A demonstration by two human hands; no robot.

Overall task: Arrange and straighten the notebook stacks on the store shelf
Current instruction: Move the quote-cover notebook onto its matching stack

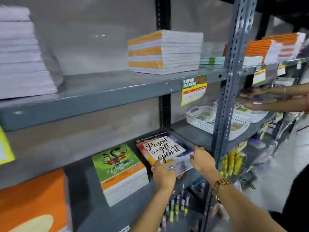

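Right hand (203,160): mine, fingers spread, palm against the right edge of the "Present is a gift" notebook stack (164,150).
Left hand (164,175): fingers loosely apart on its near corner.
Stack: middle shelf, skewed beside the green Coffee stack (122,171).
Technique: I'd press both sides evenly, squaring edges parallel to that neighbour.

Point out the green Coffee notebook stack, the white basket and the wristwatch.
Green Coffee notebook stack (117,163): head view, on its top cover.
White basket (203,125): head view, on its front lattice wall.
Wristwatch (220,184): head view, on the gold band at the wrist.
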